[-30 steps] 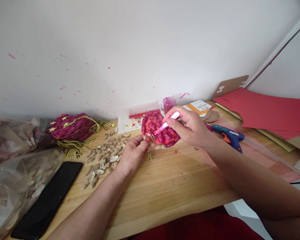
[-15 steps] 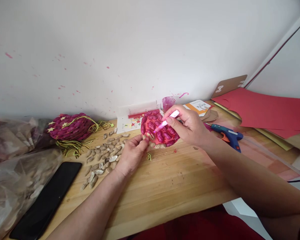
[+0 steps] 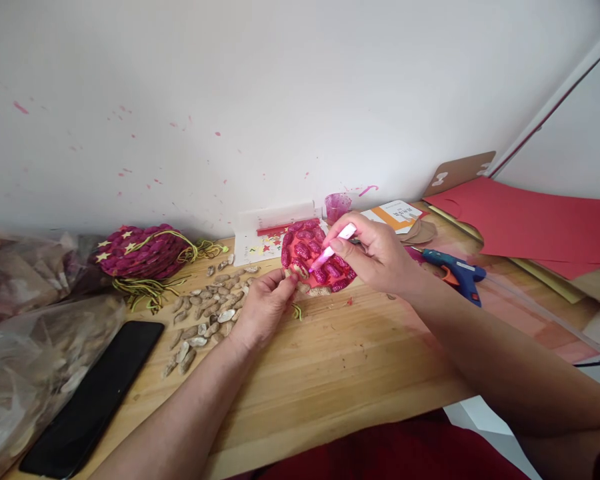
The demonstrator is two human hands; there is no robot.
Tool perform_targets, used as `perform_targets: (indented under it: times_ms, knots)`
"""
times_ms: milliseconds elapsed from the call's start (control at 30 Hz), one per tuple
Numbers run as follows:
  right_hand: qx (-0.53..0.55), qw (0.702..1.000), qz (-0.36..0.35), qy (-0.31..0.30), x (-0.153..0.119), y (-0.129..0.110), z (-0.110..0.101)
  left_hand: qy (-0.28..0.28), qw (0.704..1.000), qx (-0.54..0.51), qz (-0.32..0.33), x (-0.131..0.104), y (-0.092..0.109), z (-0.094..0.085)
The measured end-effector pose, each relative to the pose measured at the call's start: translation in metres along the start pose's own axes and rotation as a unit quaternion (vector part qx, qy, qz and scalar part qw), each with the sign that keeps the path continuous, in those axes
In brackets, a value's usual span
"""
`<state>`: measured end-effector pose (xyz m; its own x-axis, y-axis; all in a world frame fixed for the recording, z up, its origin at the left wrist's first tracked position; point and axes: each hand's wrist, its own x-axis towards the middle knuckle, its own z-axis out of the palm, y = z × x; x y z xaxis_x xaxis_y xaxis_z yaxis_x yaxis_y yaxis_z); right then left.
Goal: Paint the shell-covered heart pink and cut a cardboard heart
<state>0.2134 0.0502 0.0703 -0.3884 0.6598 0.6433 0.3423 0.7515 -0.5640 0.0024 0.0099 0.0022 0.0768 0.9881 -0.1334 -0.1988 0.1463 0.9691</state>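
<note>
My left hand [image 3: 269, 300] pinches the lower left edge of a red card piece [image 3: 306, 251] covered with peanut shells, most of them painted magenta. Two shells near its lower edge are still tan, one of them a pale painted-at-the-edge shell [image 3: 300, 269] beside my left fingertips. Held between the thumb and fingers of my right hand [image 3: 377, 253] is a short white paintbrush [image 3: 336, 245], stained pink. Its magenta tip points down at the card by that pale shell; whether it touches is too small to tell. A yellow-green string [image 3: 297, 311] sticks out below the card.
Loose peanut shells [image 3: 213, 310] lie left of my left hand. Further left are a magenta shell bundle [image 3: 140, 253], a black phone [image 3: 94, 397] and plastic bags [image 3: 40, 360]. A pink-stained cup [image 3: 337, 205] stands behind; a blue glue gun [image 3: 455, 272] and red paper [image 3: 535, 220] lie right.
The paintbrush tip and my right hand have shifted very slightly down. My left hand keeps its pinch on the card, and the view has moved a little.
</note>
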Motion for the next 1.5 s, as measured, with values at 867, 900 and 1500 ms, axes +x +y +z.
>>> perform_targets:
  times_ms: [867,900,1500]
  knots:
    - [0.026,1.000,0.004,0.002,-0.001,0.003,0.001,0.011,0.995,-0.073,-0.064,-0.003,0.013,0.008]
    - [0.030,1.000,0.005,-0.005,-0.001,0.003,0.001,0.011,0.995,-0.074,-0.065,-0.003,0.013,0.007]
    - [-0.035,0.997,-0.069,-0.006,0.000,-0.005,0.002,0.014,0.992,-0.102,-0.078,-0.001,0.013,0.006]
